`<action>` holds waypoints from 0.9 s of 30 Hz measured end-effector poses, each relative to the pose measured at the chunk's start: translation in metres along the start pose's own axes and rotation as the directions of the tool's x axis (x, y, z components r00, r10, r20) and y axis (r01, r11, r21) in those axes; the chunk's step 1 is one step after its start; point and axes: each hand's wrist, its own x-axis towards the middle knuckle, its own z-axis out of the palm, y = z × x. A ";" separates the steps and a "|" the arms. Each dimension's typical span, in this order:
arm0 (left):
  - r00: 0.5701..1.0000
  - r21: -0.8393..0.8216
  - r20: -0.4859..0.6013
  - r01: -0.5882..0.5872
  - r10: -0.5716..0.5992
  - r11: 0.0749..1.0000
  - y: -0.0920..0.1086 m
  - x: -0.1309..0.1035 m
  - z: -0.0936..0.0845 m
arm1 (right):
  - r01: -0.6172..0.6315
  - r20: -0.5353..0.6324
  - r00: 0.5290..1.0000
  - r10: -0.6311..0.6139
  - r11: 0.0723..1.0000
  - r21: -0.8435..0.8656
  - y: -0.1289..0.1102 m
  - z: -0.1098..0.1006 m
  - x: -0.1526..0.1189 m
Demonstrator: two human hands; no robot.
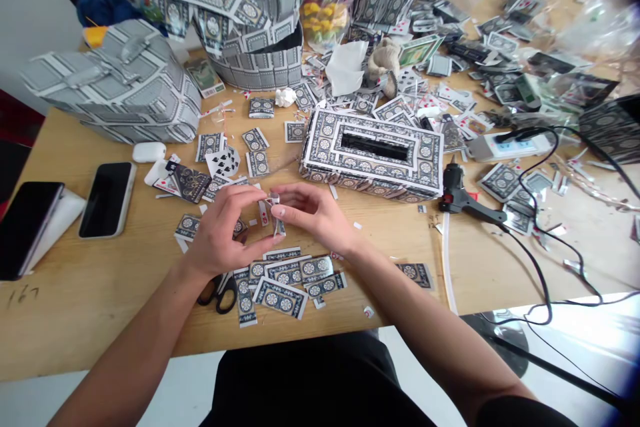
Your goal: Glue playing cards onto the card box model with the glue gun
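Note:
Between both hands, above the table, is a small folded piece of playing card (pixel 279 227). My left hand (pixel 225 230) grips it from the left with thumb and fingertips. My right hand (pixel 313 213) pinches it from the other side, the thumb on its upper part. Just below lie several cut card strips (pixel 281 297) with blue-grey patterned backs. Scissors (pixel 220 293) with black handles rest under my left wrist, their blades partly hidden. Beyond my right hand stands a tissue-box shape covered in cards (pixel 373 155), with a dark slot in its top.
A hot glue gun (pixel 465 197) lies at the right, its cable running past a power strip (pixel 510 145). Two phones (pixel 107 200) lie at the left near a white earbud case (pixel 149 152). Card-covered bags (pixel 135 83), a lidded card basket (pixel 255 67) and loose cards crowd the back.

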 end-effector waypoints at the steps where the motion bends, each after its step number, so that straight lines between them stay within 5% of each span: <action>1: 1.000 -0.004 -0.004 0.000 0.000 1.000 0.000 0.000 0.000 | 0.002 -0.007 1.000 -0.002 1.000 0.000 0.000 0.000 0.000; 27: 0.998 -0.013 0.067 0.022 -0.021 1.000 0.001 -0.001 0.003 | 0.014 -0.037 0.999 -0.016 0.999 -0.044 -0.003 0.005 -0.002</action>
